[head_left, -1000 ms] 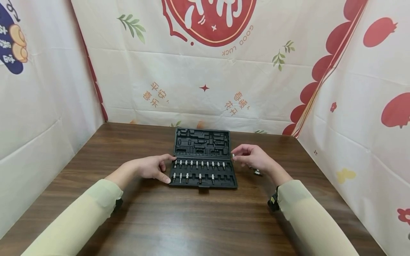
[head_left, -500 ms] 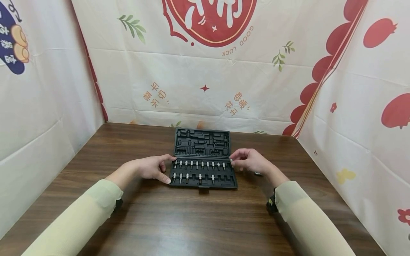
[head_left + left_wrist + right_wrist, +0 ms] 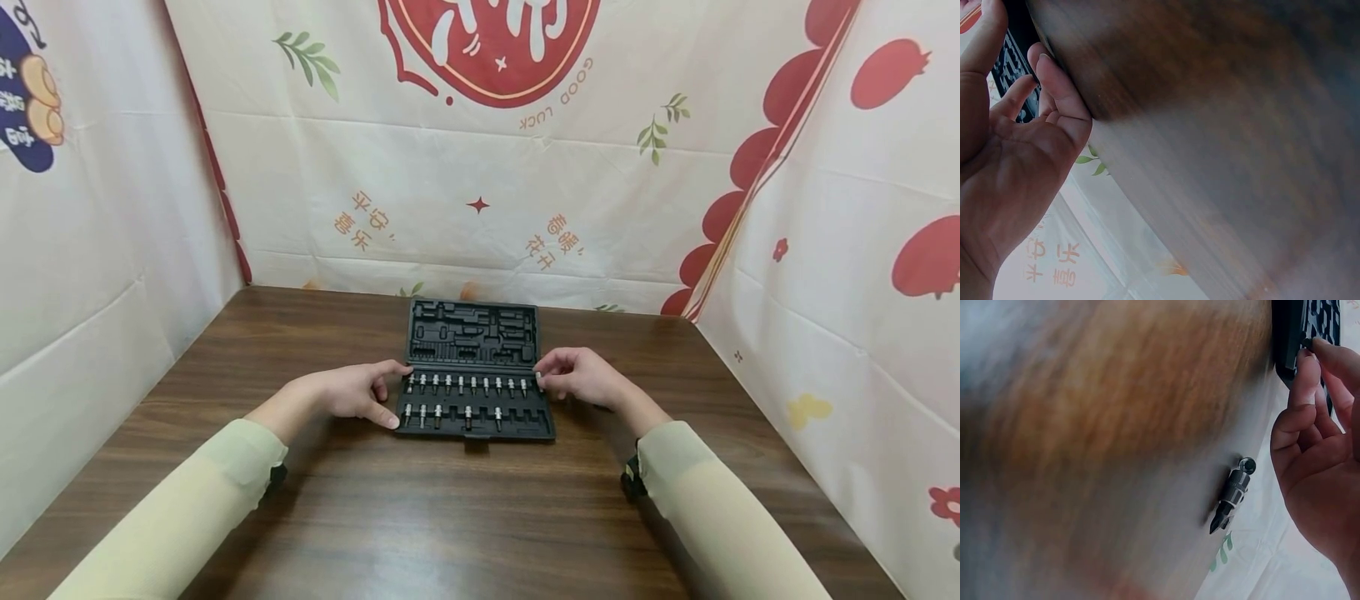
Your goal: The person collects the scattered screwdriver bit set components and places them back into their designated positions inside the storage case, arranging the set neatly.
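Observation:
An open black plastic case point(image 3: 442, 432) lies on the table, with two rows of bit sockets point(image 3: 468, 414) standing in its front half. My left hand point(image 3: 351, 392) touches the case's left side, thumb at the front corner and index finger by the hinge. At the right end of the back row, my right hand point(image 3: 588, 379) pinches a small bit socket point(image 3: 1307, 343) between thumb and fingertips. The hand covers most of it. Several loose bit sockets point(image 3: 1232, 494) lie on the table below the right hand in the right wrist view; in the head view that hand nearly hides them.
The lid point(image 3: 480, 332) leans back and shows moulded recesses. Vacant slots point(image 3: 528, 421) show at the right of the front row. Printed cloth point(image 3: 480, 250) hangs behind and on both sides of the brown wooden table point(image 3: 450, 517).
My right hand has moved left and slightly down with the bit socket, from beside the case to the right end of its back row. The left hand has stayed put.

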`<action>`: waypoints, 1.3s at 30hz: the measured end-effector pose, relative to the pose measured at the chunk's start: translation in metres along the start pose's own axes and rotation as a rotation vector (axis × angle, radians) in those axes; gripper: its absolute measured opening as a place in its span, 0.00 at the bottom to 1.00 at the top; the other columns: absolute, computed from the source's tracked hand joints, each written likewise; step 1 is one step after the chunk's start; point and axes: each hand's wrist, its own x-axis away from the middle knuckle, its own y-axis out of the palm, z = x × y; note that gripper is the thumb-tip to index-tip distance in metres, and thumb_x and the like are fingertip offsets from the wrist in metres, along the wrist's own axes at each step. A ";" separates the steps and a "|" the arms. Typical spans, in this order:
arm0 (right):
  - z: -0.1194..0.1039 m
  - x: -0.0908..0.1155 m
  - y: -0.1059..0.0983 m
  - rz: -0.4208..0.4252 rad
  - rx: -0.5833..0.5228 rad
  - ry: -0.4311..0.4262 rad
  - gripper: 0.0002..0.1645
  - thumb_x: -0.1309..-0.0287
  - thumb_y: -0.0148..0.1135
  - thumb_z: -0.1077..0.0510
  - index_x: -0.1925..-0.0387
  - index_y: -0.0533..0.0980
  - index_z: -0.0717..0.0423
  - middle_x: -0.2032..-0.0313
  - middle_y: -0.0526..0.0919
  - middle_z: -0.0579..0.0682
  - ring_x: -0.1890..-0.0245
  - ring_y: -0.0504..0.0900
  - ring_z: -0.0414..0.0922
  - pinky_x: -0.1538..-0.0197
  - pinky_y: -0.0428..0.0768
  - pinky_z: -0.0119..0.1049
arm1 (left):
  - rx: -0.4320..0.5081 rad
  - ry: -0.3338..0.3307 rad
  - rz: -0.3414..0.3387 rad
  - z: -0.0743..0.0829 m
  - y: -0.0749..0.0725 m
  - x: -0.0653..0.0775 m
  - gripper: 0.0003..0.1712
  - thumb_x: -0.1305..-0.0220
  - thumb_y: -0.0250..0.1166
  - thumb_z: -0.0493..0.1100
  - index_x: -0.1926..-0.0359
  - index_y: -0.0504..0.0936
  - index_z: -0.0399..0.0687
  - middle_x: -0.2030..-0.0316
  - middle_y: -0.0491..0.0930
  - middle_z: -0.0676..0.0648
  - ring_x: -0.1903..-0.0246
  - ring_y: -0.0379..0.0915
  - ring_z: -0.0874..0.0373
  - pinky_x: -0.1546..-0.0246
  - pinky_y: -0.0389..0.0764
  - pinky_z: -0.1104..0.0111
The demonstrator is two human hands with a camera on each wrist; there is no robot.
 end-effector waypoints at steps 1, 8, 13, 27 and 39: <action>0.000 0.000 0.000 0.001 0.005 0.003 0.13 0.26 0.72 0.52 0.46 0.87 0.52 0.59 0.86 0.52 0.65 0.83 0.49 0.60 0.82 0.43 | -0.001 -0.001 0.000 0.000 0.000 0.000 0.56 0.35 0.82 0.54 0.15 0.62 0.53 0.52 0.79 0.42 0.55 0.74 0.51 0.52 0.75 0.60; -0.004 -0.001 0.003 0.006 0.053 0.023 0.10 0.26 0.71 0.55 0.48 0.87 0.51 0.60 0.86 0.51 0.65 0.83 0.48 0.59 0.83 0.42 | 0.007 0.000 -0.010 0.001 -0.001 0.001 0.56 0.35 0.82 0.54 0.14 0.62 0.52 0.51 0.79 0.41 0.57 0.74 0.52 0.54 0.75 0.61; -0.004 -0.001 0.007 -0.006 0.100 0.026 0.09 0.26 0.72 0.55 0.48 0.87 0.49 0.62 0.85 0.50 0.67 0.82 0.46 0.61 0.81 0.40 | 0.008 0.000 -0.006 0.001 0.000 0.001 0.56 0.36 0.82 0.54 0.15 0.62 0.52 0.52 0.79 0.41 0.58 0.74 0.52 0.55 0.75 0.61; 0.000 -0.001 0.004 -0.020 0.098 0.038 0.21 0.29 0.74 0.53 0.37 0.84 0.46 0.60 0.85 0.52 0.68 0.83 0.48 0.61 0.80 0.42 | -0.008 -0.003 0.000 0.001 0.001 0.001 0.56 0.36 0.83 0.54 0.15 0.62 0.53 0.52 0.79 0.42 0.58 0.75 0.53 0.53 0.76 0.61; -0.002 -0.001 0.007 -0.020 0.104 0.036 0.17 0.27 0.73 0.53 0.40 0.85 0.47 0.63 0.85 0.51 0.69 0.82 0.47 0.63 0.78 0.41 | -0.011 0.011 0.002 0.001 0.001 0.002 0.56 0.36 0.83 0.54 0.15 0.63 0.52 0.52 0.80 0.42 0.58 0.75 0.53 0.53 0.76 0.62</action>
